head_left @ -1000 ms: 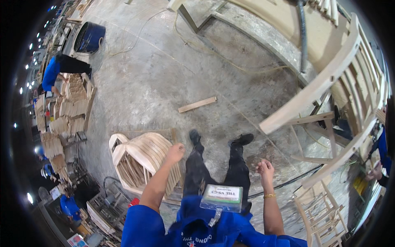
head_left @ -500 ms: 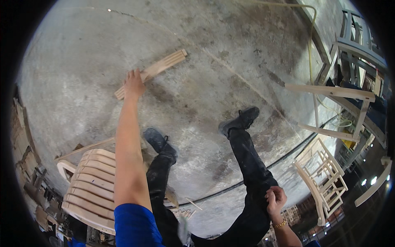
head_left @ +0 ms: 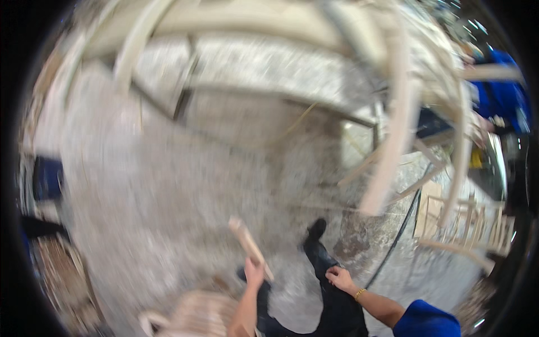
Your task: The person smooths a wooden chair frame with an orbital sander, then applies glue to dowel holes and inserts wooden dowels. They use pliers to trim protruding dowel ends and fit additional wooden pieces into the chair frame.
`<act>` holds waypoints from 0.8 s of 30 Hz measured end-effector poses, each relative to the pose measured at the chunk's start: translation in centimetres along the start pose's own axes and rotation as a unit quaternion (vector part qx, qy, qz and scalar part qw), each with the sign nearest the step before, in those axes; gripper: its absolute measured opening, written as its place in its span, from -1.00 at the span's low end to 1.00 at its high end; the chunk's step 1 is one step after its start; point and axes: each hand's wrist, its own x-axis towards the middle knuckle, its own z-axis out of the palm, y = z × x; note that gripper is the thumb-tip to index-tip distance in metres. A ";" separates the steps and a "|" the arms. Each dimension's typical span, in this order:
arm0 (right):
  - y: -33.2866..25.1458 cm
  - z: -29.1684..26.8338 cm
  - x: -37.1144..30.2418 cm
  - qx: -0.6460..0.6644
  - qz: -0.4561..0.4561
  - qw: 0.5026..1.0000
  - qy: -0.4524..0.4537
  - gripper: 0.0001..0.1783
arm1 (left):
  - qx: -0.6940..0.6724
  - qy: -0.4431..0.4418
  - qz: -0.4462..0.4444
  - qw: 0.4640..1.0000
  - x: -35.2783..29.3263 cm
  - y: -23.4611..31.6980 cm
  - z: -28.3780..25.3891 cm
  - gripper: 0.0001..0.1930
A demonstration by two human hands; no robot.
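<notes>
Blurred by motion, a light wooden slat (head_left: 247, 238) stands up at a slant from my left hand (head_left: 255, 273), whose fingers are closed round its lower part. The slat is off the floor, in front of my left leg. My right hand (head_left: 339, 278) rests by my right knee with its fingers curled in; nothing shows in them. A gold-coloured bracelet (head_left: 360, 293) circles that wrist. Close to my left forearm, at the lower edge, is a ribbed, curved wooden piece (head_left: 199, 314), smeared and partly cut off.
Pale wooden parts (head_left: 390, 140) lie or hang over a metal-legged frame (head_left: 182, 104) across the top. A wooden chair frame (head_left: 466, 230) stands on the right, past a black hose (head_left: 396, 238). Another person in blue (head_left: 499, 90) is at the far right. Wood pieces (head_left: 64, 275) are piled at left.
My left hand has lifted the slat off the floor and brought it back toward my legs. The view has swung up to the frame with wooden parts. My right hand stays at my knee.
</notes>
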 end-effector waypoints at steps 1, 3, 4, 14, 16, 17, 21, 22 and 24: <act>-0.9 -0.6 -0.6 0.021 -0.017 0.999 -0.023 -0.70 | -0.020 0.005 0.013 1.000 -2.0 3.0 -1.5 -0.43; -2.6 -2.4 -1.7 -0.016 0.032 0.997 -0.062 -0.59 | -0.176 0.031 0.083 0.980 -5.0 8.7 -4.6 -0.38; -3.7 -3.4 -2.1 -0.107 -0.033 0.992 -0.066 -0.55 | -0.203 0.022 0.047 0.978 -6.4 11.1 -6.8 -0.34; -11.7 -19.2 -8.0 0.102 -0.261 0.960 -0.001 -0.57 | -0.266 0.242 0.270 0.893 -18.4 31.4 -17.4 -0.37; -13.0 -23.3 -9.9 0.217 -0.259 0.940 -0.032 -0.59 | -0.290 0.239 0.339 0.862 -19.8 35.5 -16.8 -0.40; -13.6 -25.3 -10.6 0.231 -0.280 0.932 -0.011 -0.61 | -0.286 0.240 0.368 0.852 -20.4 37.6 -16.5 -0.43; -14.4 -31.6 -12.6 0.328 -0.293 0.898 0.015 -0.67 | -0.303 0.155 0.511 0.789 -22.3 46.0 -14.0 -0.45; -14.4 -32.7 -12.9 0.351 -0.256 0.900 0.019 -0.66 | -0.331 0.122 0.479 0.804 -22.4 48.5 -13.2 -0.47; -14.2 -34.8 -13.5 0.395 -0.282 0.873 0.054 -0.67 | -0.398 0.030 0.502 0.767 -22.2 53.0 -10.8 -0.44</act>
